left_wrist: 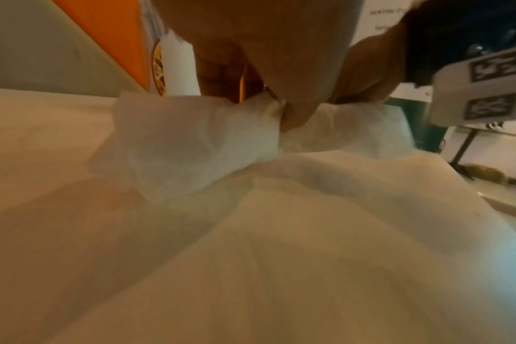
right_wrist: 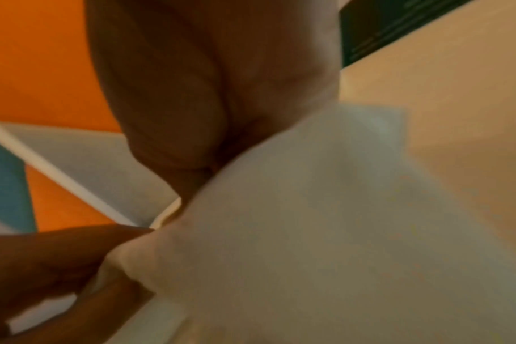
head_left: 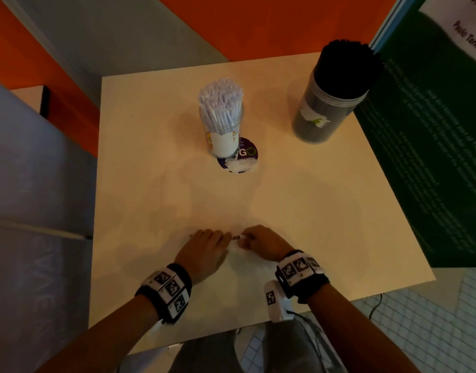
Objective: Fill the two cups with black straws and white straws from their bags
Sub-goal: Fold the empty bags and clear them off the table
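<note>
A clear cup packed with white straws [head_left: 221, 114] stands upright at the table's middle back. A wider clear cup full of black straws [head_left: 334, 95] stands at the back right. Near the front edge a thin, flat, translucent plastic bag [head_left: 247, 265] lies on the table. My left hand [head_left: 204, 247] and right hand [head_left: 261, 239] meet at its far end. Both pinch the bag's bunched edge [left_wrist: 268, 109], fingertips almost touching. In the right wrist view the bag [right_wrist: 310, 209] spreads below my right hand [right_wrist: 206, 81]. No straws show inside the bag.
A round purple sticker [head_left: 245, 153] lies on the beige table [head_left: 299, 205] at the foot of the white-straw cup. A green banner [head_left: 433, 144] stands along the right edge. A grey panel [head_left: 29, 184] is on the left. Orange wall lies behind.
</note>
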The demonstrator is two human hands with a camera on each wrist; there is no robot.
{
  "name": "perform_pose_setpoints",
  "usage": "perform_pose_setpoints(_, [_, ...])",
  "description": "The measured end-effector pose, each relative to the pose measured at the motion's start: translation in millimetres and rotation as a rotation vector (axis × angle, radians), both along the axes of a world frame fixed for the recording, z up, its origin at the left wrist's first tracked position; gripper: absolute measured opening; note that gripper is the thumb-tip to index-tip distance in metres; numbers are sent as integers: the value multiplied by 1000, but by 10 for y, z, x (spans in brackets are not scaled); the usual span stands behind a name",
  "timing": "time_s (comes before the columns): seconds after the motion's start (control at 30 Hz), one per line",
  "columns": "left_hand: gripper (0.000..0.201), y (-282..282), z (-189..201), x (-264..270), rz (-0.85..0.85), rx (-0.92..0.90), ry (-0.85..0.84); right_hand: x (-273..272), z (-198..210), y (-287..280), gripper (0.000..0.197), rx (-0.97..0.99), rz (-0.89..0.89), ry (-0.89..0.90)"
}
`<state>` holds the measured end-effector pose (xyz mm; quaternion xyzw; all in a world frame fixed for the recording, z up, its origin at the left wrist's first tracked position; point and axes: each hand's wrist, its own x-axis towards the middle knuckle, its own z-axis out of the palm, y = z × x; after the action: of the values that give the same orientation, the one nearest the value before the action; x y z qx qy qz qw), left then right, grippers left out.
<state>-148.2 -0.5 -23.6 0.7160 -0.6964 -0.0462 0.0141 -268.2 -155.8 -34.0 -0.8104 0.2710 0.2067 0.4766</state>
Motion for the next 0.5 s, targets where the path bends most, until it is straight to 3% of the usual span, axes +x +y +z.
perform_pose_setpoints(0.07, [39,-82,105,-4,116,-51,159,-97,70,-22,22,208,-158,-129])
perform_pose_setpoints(0.17, [34,-255,259,-18,395,-94,494,-264,159,-33,27,827,-500,-353])
perform_pose_setpoints(0.2, [34,-330,297,-58,460,-134,578,-306,176,-34,27,947,-566,-410])
perform_pose_setpoints(0.3, [31,-581,434,-303,614,-277,808,-409,194,-56,22,1061,-680,-538])
perform_pose_setpoints(0.4, [30,-738,501,-541,640,-263,1133,-603,207,-222,30,1121,-787,-557])
perform_pose_setpoints(0.5, [36,-877,572,-820,588,-165,1439,-846,294,-496,33,979,-804,-536])
